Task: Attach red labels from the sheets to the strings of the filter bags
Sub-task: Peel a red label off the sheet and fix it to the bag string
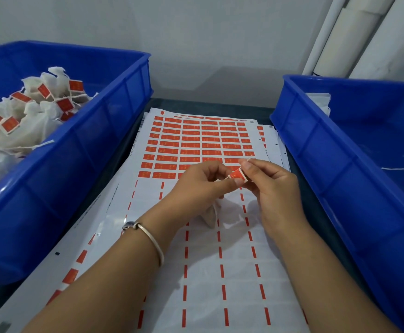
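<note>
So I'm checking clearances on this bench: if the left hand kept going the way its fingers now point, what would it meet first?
Almost at once the right hand: the left hand points right across the label sheet, and both pinch the same red label. The right blue bin lies beyond; depth is unclear.

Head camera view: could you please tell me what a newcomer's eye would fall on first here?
First, the two hands at centre, the left hand and right hand pinching one red label above a hanging filter bag. Beneath them lies the label sheet, its far half red, its near rows peeled. A blue bin on the left holds labelled bags.
</note>
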The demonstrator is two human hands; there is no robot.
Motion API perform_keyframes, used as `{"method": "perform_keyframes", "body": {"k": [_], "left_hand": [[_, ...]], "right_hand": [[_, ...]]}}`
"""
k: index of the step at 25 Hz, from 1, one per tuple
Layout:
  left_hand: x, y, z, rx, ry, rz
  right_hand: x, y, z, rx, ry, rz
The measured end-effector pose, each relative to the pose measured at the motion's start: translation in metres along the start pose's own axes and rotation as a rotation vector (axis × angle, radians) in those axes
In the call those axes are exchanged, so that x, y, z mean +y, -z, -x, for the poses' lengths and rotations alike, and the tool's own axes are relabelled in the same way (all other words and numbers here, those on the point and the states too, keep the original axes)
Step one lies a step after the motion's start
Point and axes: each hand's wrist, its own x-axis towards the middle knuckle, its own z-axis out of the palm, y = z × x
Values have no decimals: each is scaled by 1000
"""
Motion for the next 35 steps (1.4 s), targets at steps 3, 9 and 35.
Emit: {"method": "perform_keyframes", "body": {"k": [3,9,35], "left_hand": [[-1,0,-1,20,11,-33],[-4,5,-2,80,-23,37],[12,17,2,45,-118,-208]], "right_hand": [[-1,-1,0,-28,7,-21],[0,-1,-1,-132,56,16],[-5,-7,11,25,340,227]]}}
